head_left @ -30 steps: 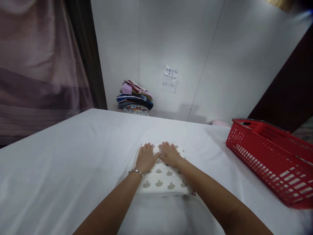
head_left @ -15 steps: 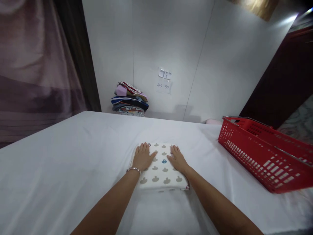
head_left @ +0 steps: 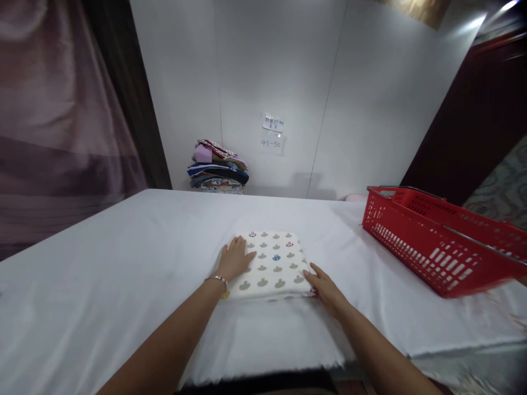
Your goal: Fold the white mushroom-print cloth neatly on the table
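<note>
A folded white cloth (head_left: 269, 274) with grey, blue and red mushroom prints lies flat on the white-covered table. Across its left side rests my left hand (head_left: 235, 259), fingers stretched out and palm down, a bracelet at the wrist. My right hand (head_left: 325, 285) is at the cloth's right edge, near the front corner. Its thumb and fingers are apart, with the thumb side touching the edge; whether any fingers reach under the cloth is hidden.
A red plastic basket (head_left: 428, 249) with metal handles stands on the right of the table (head_left: 123, 274). Behind the table's far edge is a stack of folded fabrics (head_left: 218, 167). Paper labels (head_left: 272, 134) are on the wall, and a curtain (head_left: 61, 120) hangs at left.
My right hand has slid from the top of the cloth outward and toward me to its right edge. My left hand stays on the left side. The view has shifted slightly.
</note>
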